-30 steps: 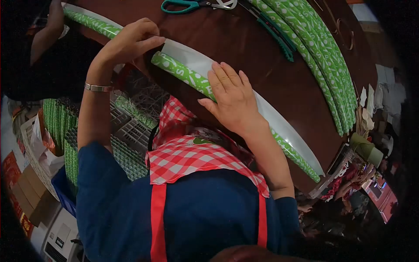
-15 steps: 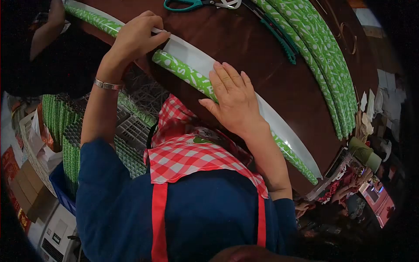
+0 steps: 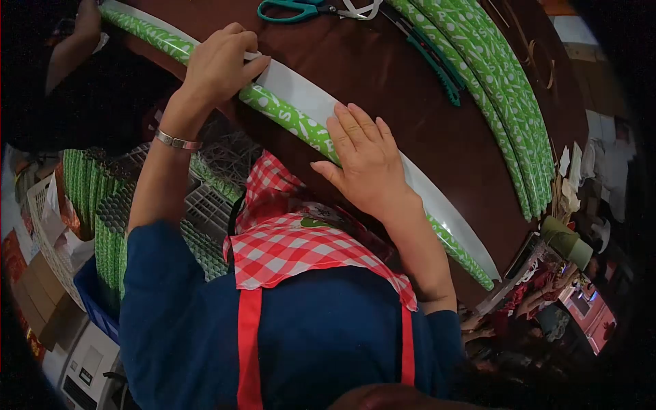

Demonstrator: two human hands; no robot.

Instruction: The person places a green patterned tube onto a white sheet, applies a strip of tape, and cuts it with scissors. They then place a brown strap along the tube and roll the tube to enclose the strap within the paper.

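Note:
A long green patterned sheet (image 3: 283, 114) with a white underside lies partly rolled along the near edge of the brown table (image 3: 410, 123). My left hand (image 3: 222, 63), with a metal bracelet at the wrist, has its fingers bent around something small and pale at the sheet's edge; what it is I cannot make out. Flat on the roll's middle rests my right hand (image 3: 365, 160), its fingers spread and pointing away from me. Part of the sheet is hidden under both hands.
Teal scissors (image 3: 290, 9) and a green-handled cutter (image 3: 437, 68) lie at the far side. Green patterned rolls (image 3: 492, 89) are stacked at the right. At lower left stand bundles of green tubes (image 3: 109, 253) and a blue crate (image 3: 92, 294). Another person's arm (image 3: 72, 55) shows at upper left.
My left hand has shifted slightly down and its fingers have turned a little at the sheet's edge. My right hand has barely moved. The view has shifted slightly.

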